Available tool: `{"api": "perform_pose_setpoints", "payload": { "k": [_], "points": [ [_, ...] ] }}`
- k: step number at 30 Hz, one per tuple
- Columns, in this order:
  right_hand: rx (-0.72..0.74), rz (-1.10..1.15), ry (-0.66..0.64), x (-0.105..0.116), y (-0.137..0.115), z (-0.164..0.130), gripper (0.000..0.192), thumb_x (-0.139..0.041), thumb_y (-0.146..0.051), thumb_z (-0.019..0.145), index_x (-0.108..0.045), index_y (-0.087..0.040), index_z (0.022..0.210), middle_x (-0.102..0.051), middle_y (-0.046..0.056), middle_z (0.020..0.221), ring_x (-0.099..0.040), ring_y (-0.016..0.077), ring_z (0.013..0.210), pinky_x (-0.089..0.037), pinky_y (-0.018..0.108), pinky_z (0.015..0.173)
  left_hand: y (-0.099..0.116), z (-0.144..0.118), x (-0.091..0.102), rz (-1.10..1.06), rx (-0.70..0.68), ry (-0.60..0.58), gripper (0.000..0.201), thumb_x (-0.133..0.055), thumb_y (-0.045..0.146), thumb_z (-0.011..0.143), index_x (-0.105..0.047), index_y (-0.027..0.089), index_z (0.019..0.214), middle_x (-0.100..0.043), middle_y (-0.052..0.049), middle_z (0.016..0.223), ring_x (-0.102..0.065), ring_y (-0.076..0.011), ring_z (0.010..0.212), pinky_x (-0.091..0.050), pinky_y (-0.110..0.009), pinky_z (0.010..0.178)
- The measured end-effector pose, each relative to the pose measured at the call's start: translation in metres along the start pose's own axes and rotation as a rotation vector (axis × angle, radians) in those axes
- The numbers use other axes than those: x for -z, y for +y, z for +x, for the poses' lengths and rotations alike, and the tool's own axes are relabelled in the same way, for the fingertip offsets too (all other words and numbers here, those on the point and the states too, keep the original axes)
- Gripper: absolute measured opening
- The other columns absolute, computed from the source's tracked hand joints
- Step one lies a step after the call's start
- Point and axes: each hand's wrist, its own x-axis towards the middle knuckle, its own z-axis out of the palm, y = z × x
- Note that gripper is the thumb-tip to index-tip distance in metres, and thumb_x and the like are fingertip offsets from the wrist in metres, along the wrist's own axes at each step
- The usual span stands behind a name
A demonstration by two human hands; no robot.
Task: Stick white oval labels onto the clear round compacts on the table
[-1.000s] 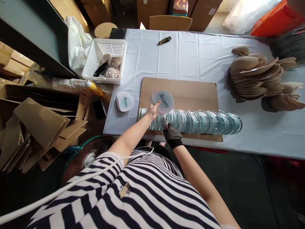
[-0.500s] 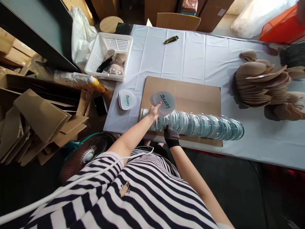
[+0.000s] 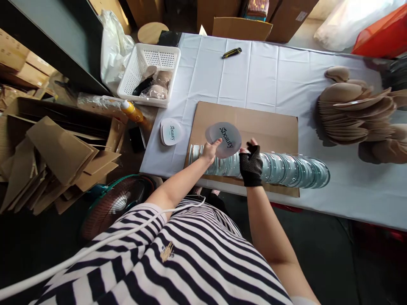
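My left hand [image 3: 210,151] pinches the left edge of a frosted oval lid [image 3: 223,137] printed with dark lettering, held just above a brown cardboard sheet [image 3: 270,127]. My right hand [image 3: 250,163], in a black fingerless mesh glove, touches the lid's right edge with its fingertips and rests over a long row of clear round plastic pieces [image 3: 286,168] lying overlapped along the sheet's near edge. A small stack of similar printed lids [image 3: 171,131] lies on the white tablecloth [image 3: 254,76] to the left.
A white basket [image 3: 149,74] with bagged items stands at the table's far left corner, a yellow bottle [image 3: 131,112] beside it. A utility knife [image 3: 232,52] lies at the back. Piled tan oval pieces [image 3: 352,110] fill the right. Cardboard scraps [image 3: 60,161] and a fan [image 3: 114,207] sit left of me.
My right hand rose from the near end of the clear row and moved right and up to the lid's right edge. The left hand kept hold of the lid.
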Motion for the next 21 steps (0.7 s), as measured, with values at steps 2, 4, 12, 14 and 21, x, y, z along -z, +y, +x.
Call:
{"api": "perform_pose_setpoints", "payload": {
  "k": [2,4,12,14,21],
  "points": [
    [0.156,-0.176,0.069,0.006,-0.013,-0.001,0.065,-0.042,-0.040,0.093,-0.033,-0.009,0.149,-0.043,0.022,0.148,-0.040,0.0287,0.137,-0.037,0.047,0.110,0.002,-0.012,-0.001,-0.026,0.004,-0.010,0.026,-0.079,0.020,0.074,-0.073,0.014,0.098,-0.076,-0.008,0.102,-0.066,-0.0269,0.115,-0.047,-0.045,0.107],
    [0.272,-0.305,0.033,0.005,-0.027,-0.010,0.063,-0.044,-0.036,0.092,-0.036,-0.011,0.149,-0.038,0.020,0.152,-0.034,0.0306,0.141,-0.034,0.051,0.112,0.002,-0.024,-0.001,-0.018,0.021,0.027,0.019,-0.076,0.019,0.077,-0.073,0.015,0.095,-0.076,-0.009,0.100,-0.066,-0.0283,0.115,-0.046,-0.047,0.108],
    [0.033,-0.114,-0.009,0.005,-0.035,-0.026,0.047,-0.031,-0.029,0.094,-0.058,-0.007,0.125,-0.067,0.018,0.107,-0.061,0.0244,0.097,-0.050,0.033,0.083,0.012,-0.046,0.009,-0.021,-0.050,0.081,0.018,-0.075,0.011,0.076,-0.072,0.016,0.093,-0.077,-0.006,0.095,-0.063,-0.0277,0.119,-0.043,-0.044,0.111],
    [-0.018,-0.142,0.085,0.014,-0.018,-0.038,0.050,-0.034,-0.036,0.096,-0.058,-0.004,0.126,-0.067,0.020,0.103,-0.062,0.0270,0.094,-0.049,0.035,0.079,0.025,-0.041,0.015,-0.079,-0.114,0.118,0.030,-0.078,0.015,0.075,-0.071,0.016,0.104,-0.076,-0.007,0.103,-0.062,-0.0273,0.121,-0.044,-0.045,0.110],
    [0.130,-0.409,-0.459,-0.003,0.026,-0.123,0.053,-0.038,-0.032,0.097,-0.041,-0.016,0.148,-0.070,0.016,0.109,-0.066,0.0238,0.081,-0.044,0.029,0.067,0.060,-0.001,0.036,-0.187,-0.092,0.198,0.032,-0.077,0.016,0.079,-0.070,0.015,0.109,-0.073,-0.011,0.115,-0.063,-0.0265,0.120,-0.047,-0.046,0.108]
  ]
}}
